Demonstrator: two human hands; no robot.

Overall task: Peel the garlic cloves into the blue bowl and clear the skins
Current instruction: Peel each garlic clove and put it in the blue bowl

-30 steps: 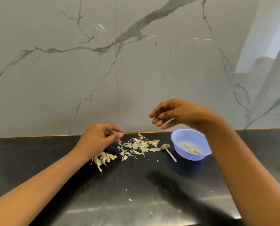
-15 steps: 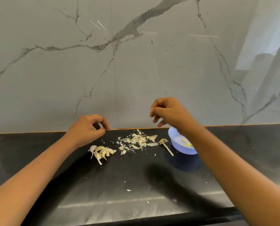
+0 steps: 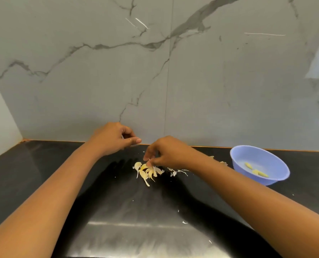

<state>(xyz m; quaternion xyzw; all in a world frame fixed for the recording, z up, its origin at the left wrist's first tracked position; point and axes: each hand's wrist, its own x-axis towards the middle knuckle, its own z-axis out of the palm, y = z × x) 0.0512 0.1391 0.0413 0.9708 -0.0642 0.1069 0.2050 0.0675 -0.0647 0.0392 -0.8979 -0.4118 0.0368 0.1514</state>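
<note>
Lying mid-worktop, the pile of pale unpeeled garlic cloves (image 3: 146, 173) is now pinched at its top by fingers (image 3: 147, 155) of the right hand (image 3: 167, 152), brought across from the round blue plastic bowl (image 3: 259, 147), so another peel is judged begun. The left hand (image 3: 110, 140) is curled; anything held cannot be told. Open black worktop (image 3: 117, 211) lies in front, grey marble wall (image 3: 229, 90) close behind.

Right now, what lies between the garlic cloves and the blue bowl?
Loose skins on the counter. The right arm stretches across and partly hides them in the head view.
</note>
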